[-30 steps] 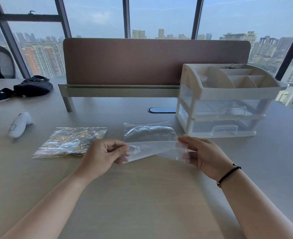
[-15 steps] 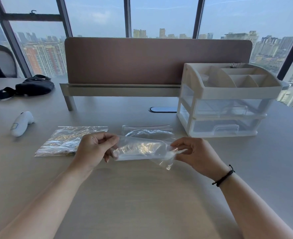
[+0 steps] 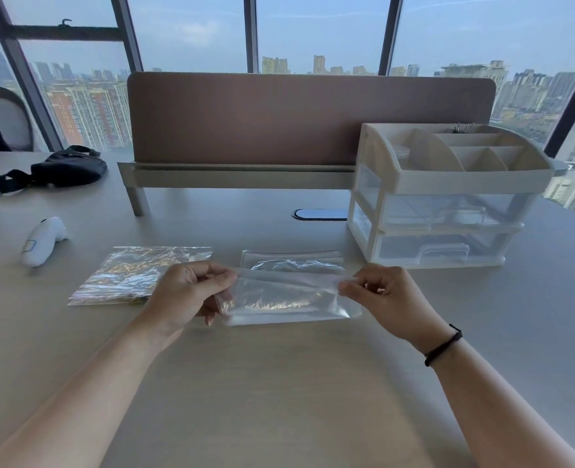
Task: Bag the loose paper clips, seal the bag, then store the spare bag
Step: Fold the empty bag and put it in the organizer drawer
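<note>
Two hands pinch clear bag [image 3: 279, 300] at opposite ends: left hand [image 3: 186, 295], right hand [image 3: 385, 295]; long axis left-right, drawer organizer [image 3: 448, 204] beyond right hand, nearer.

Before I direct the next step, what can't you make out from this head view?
- Held clear plastic bag: glare hides whether it is empty or sealed; left hand and right hand cover its ends.
- Gold-flecked clear bag: left hand covers its near corner; contents too small to identify.
- White organiser's clear drawers: reflections hide contents.
- Second flat clear bag: near edge hidden by the held one.
</note>
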Motion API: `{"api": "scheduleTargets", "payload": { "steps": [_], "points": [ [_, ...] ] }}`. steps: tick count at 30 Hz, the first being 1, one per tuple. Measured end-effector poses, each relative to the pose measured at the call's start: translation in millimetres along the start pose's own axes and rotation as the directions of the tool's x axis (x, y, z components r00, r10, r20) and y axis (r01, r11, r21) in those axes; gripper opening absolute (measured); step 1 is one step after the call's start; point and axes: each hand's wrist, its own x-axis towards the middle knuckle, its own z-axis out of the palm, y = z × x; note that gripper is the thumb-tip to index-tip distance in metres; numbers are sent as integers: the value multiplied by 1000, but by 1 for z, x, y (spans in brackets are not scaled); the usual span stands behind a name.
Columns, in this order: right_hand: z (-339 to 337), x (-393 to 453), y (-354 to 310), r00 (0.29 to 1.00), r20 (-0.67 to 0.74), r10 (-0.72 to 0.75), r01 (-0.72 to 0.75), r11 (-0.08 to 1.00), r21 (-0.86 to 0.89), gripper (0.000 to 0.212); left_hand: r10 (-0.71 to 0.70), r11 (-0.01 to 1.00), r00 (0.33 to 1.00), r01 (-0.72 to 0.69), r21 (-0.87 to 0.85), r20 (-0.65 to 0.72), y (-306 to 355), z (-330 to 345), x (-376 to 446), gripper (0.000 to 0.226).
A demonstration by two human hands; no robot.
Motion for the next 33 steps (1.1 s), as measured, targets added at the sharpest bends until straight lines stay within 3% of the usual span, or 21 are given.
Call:
{"api": "scheduleTargets", "payload": {
  "steps": [3,6,8,10,14,20,22,26,31,33],
  "points": [
    [-7,1,0,999,33,38,-42,990,133,36,3,1000,997,-5,29,81,-1,-1,-1,15],
    [-10,-1,-4,987,137,78,-116,949,293,21,26,998,994,-32,51,106,-1,-1,-3,21],
    [-8,-1,-2,982,153,110,-164,901,403,49,26,999,993,-31,39,114,0,0,-4,17],
    [-7,-2,-2,976,151,158,-213,846,490,40,21,1000,995,-22,8,100,1,1,-5,20],
    [-5,-2,-4,960,158,232,-280,829,484,23,44,997,995,-39,-61,92,3,6,-7,27],
    [13,1,3,955,6,295,-272,871,410,33,54,994,988,-39,-101,147,8,11,-12,27],
    [18,0,2,950,13,313,-288,854,434,32,36,992,989,-19,-122,143,9,11,-12,27],
    [20,1,4,932,33,361,-332,812,480,29,-31,984,991,53,-172,128,6,12,-9,23],
    [23,3,1,908,-6,418,-367,803,469,26,-200,969,936,233,-84,291,0,12,-9,67],
    [25,4,-1,901,-24,433,-374,804,462,26,-205,976,946,218,-24,250,-3,13,-8,50]
  ]
}}
